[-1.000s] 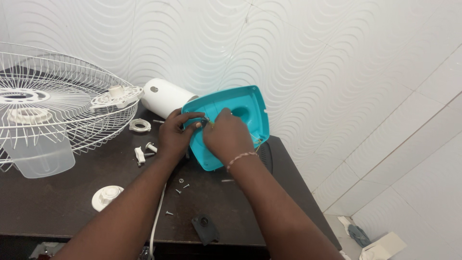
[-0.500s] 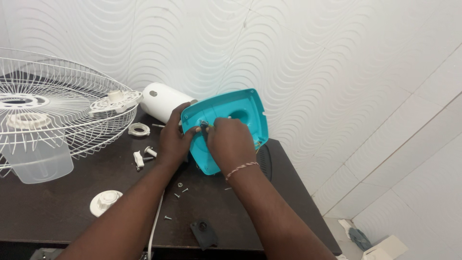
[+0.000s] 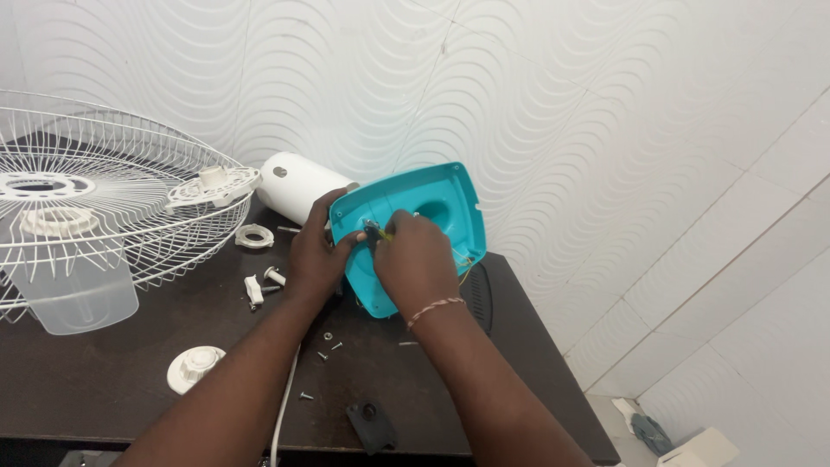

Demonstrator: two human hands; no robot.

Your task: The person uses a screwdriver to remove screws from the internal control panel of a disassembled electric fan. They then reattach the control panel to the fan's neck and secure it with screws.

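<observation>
A teal plastic fan housing stands tilted on its edge near the back of the dark wooden table, its hollow inside turned toward the person. Both hands work inside it. The left hand curls around the housing's rim at 9 o'clock, fingers closed on the edge and thumb reaching into the shell. The right hand lies over the lower middle of the shell with its fingers drawn together, pinching a small dark metal part with yellow wire at it; what exactly the fingertips grip is too small to tell. A bead bracelet circles the right wrist.

At 10 o'clock from the housing, touching or just behind it, lies a white cylindrical motor cover. Further toward 9 o'clock rests a white wire fan guard, with a clear plastic piece under its near edge. Between guard and left hand sit a white ring and small white plastic bits. At 6 o'clock from the hands, loose screws are scattered on the tabletop. A white round knob lies at 7 o'clock, near the table's front, and a dark plastic piece at 6 o'clock by the front edge. A white cord runs down beneath the left forearm.
</observation>
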